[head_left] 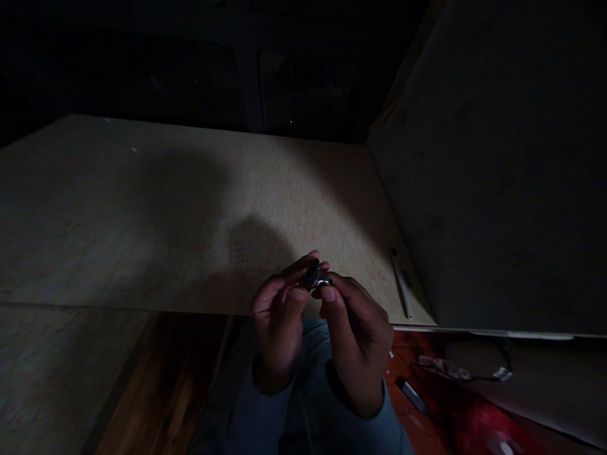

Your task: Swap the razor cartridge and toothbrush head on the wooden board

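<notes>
Both hands pinch one small dark, shiny metal part [315, 276] at their fingertips, held up over the near edge of a pale board [190, 208]. The left hand [279, 316] grips it with thumb and curled fingers; the right hand [353, 328] presses its thumb on from the other side. Both wrists rise upward in grey-blue sleeves [265, 411]. A slim pencil-like tool [401, 284] lies on the board near the right hand, beside an upright panel [497, 177].

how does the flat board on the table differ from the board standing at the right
The flat board lies level and catches the light in its middle; the standing board is upright along the right edge and stays in shadow. The flat board carries a thin tool near its right edge; the standing board carries nothing visible. Both hands pinch a small dark part over the flat board's near edge. Both boards look pale and plain.
</notes>
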Demonstrator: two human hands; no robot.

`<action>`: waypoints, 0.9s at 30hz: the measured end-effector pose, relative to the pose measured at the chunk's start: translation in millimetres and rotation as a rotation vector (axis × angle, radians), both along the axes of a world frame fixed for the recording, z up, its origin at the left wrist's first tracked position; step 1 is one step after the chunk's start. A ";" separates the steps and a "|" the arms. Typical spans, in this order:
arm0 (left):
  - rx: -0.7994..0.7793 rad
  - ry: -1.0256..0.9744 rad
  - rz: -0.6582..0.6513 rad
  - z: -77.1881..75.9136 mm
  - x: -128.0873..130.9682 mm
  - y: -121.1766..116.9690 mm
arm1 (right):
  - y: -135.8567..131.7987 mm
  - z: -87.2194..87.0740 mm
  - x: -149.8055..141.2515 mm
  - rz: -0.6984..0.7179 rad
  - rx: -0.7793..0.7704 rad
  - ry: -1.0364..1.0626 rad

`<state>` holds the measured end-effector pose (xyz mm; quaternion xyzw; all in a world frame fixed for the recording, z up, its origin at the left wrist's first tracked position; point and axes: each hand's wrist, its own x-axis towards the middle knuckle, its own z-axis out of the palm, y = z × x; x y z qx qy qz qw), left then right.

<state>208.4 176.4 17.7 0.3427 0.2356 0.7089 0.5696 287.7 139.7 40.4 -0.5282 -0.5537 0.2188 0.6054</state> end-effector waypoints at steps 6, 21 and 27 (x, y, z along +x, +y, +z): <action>-0.026 -0.021 -0.137 0.2 -11.7 6.7 | -0.7 3.7 2.4 0.049 0.000 -0.010; -0.065 -0.025 -0.167 -1.2 -16.6 2.9 | -3.6 9.6 5.1 0.058 -0.004 -0.079; -0.049 0.014 -0.137 2.6 -20.7 1.2 | -3.2 5.2 6.6 0.079 -0.011 -0.027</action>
